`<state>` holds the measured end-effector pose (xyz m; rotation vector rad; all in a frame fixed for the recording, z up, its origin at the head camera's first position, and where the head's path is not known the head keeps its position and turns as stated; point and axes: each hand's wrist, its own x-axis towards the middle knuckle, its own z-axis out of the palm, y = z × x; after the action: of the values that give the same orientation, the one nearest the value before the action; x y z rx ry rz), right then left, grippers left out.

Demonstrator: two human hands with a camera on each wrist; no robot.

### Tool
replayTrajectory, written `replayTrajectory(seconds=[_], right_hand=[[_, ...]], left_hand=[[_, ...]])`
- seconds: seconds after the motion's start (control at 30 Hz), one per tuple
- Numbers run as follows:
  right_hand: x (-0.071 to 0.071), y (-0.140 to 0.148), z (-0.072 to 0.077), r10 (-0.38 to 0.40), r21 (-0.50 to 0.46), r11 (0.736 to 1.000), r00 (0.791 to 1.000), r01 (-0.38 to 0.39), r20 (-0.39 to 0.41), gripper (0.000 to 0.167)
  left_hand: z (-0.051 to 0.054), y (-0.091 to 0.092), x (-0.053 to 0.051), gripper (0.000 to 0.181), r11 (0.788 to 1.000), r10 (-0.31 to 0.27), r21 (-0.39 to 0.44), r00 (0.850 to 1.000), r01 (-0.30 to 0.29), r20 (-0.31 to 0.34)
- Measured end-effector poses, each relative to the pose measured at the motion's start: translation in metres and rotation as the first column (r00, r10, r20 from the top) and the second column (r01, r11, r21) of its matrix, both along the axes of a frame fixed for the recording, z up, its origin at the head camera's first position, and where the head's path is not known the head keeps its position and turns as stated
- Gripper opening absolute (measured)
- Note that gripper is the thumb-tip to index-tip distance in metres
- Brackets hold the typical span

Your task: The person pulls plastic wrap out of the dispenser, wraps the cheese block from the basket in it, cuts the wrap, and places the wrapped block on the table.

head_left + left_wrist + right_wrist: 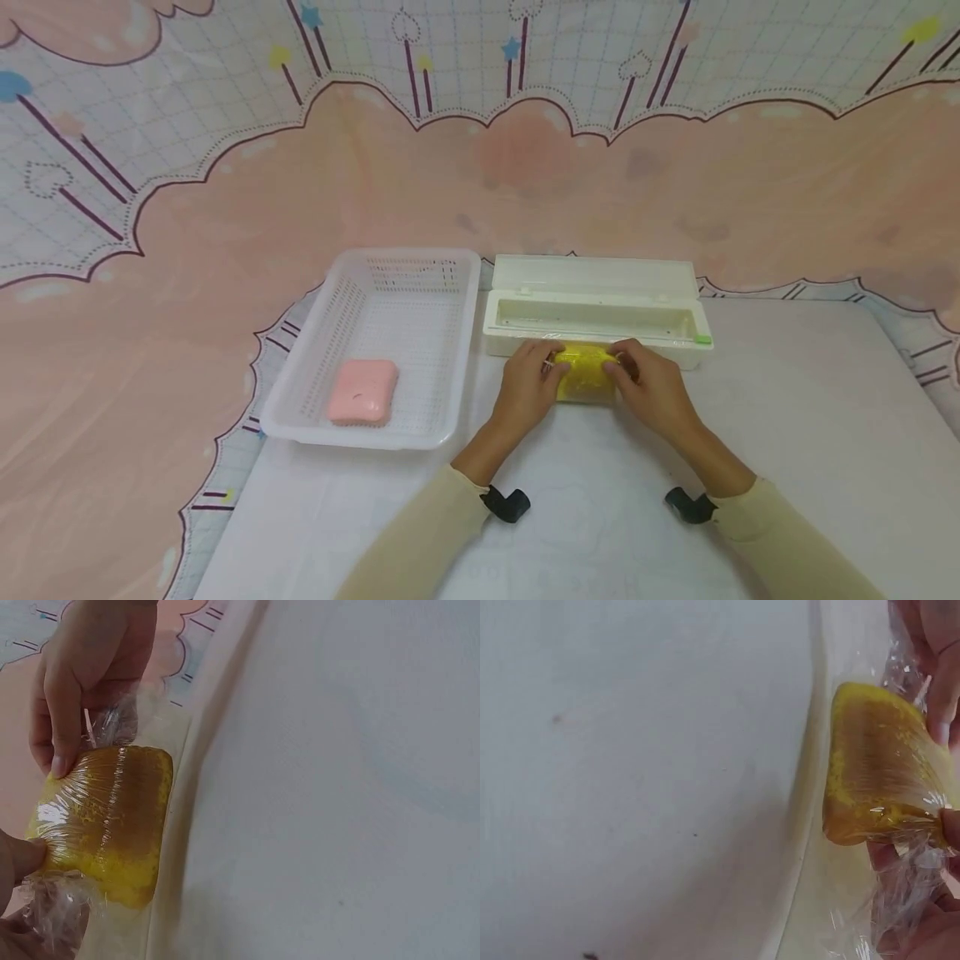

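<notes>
Yellow, amber-centred and wrapped in clear plastic film (919, 881), a rounded block (587, 375) sits between both hands at the front edge of a long white plastic box (600, 343) with its lid raised. The left hand (527, 382) pinches the block's left end, thumb on the near face and fingers bent; the right hand (658, 387) grips the other end likewise. Loose film bunches at both ends. To the left, a white perforated plastic basket (459, 358) holds a pink rounded-square block (363, 392).
</notes>
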<state>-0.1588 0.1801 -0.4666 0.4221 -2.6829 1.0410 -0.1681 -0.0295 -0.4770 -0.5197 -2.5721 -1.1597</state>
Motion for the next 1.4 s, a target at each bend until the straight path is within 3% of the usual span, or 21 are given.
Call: replayTrajectory(seconds=[0.2, 0.37, 0.6, 0.67, 0.73, 0.8, 0.9, 0.97, 1.03, 1.2, 1.3, 1.4], right_hand=[[0.002, 0.002, 0.001, 0.0, -0.028, 1.0, 1.0, 0.001, 0.03, 0.02], [0.009, 0.003, 0.001, -0.017, -0.045, 0.999, 0.99, 0.023, 0.137, 0.019], [0.022, 0.006, -0.006, -0.027, 0.036, 0.999, 0.937, 0.016, 0.349, 0.023], [0.023, 0.007, -0.009, -0.02, 0.059, 0.998, 0.932, -0.002, 0.361, 0.025], [0.024, 0.008, -0.01, -0.009, 0.075, 0.997, 0.936, -0.019, 0.352, 0.025], [0.024, 0.009, -0.01, -0.009, 0.106, 0.994, 0.95, -0.026, 0.313, 0.025], [0.029, 0.008, -0.005, -0.018, 0.195, 0.981, 0.978, -0.023, 0.207, 0.023], [0.036, 0.007, 0.001, -0.02, 0.271, 0.962, 0.991, -0.016, 0.132, 0.022], [0.043, 0.005, 0.008, -0.004, 0.354, 0.935, 0.995, -0.032, 0.099, 0.023], [0.058, 0.002, 0.019, 0.052, 0.409, 0.901, 0.972, -0.144, 0.228, 0.036], [0.062, 0.003, 0.019, 0.061, 0.376, 0.912, 0.961, -0.163, 0.268, 0.039], [0.061, 0.007, 0.013, 0.098, 0.31, 0.934, 0.961, -0.178, 0.259, 0.037]], left_hand=[[0.005, 0.003, 0.003, 0.023, 1.0, -0.007, 0.014, 0.998, 0.006, 0.059], [0.007, 0.006, 0.01, 0.024, 1.0, 0.004, 0.0, 0.987, -0.004, 0.161], [0.002, 0.005, 0.025, 0.023, 0.987, -0.002, -0.152, 0.938, 0.059, 0.347], [0.002, 0.005, 0.027, 0.023, 0.98, 0.007, -0.188, 0.928, 0.067, 0.372], [0.003, 0.006, 0.028, 0.027, 0.967, 0.035, -0.247, 0.93, 0.061, 0.367], [0.002, 0.006, 0.026, 0.032, 0.949, 0.045, -0.308, 0.935, 0.07, 0.352], [0.005, 0.006, 0.021, 0.042, 0.931, 0.01, -0.341, 0.927, 0.128, 0.376], [0.007, 0.005, 0.016, 0.048, 0.928, -0.037, -0.322, 0.905, 0.188, 0.423], [0.011, 0.004, 0.013, 0.051, 0.931, -0.056, -0.287, 0.869, 0.223, 0.492], [0.012, 0.0, 0.01, 0.047, 0.926, -0.034, -0.279, 0.793, 0.254, 0.609], [0.01, -0.002, 0.011, 0.036, 0.922, -0.043, -0.27, 0.767, 0.277, 0.64], [0.01, -0.005, 0.014, 0.025, 0.93, -0.062, -0.24, 0.76, 0.28, 0.647]])
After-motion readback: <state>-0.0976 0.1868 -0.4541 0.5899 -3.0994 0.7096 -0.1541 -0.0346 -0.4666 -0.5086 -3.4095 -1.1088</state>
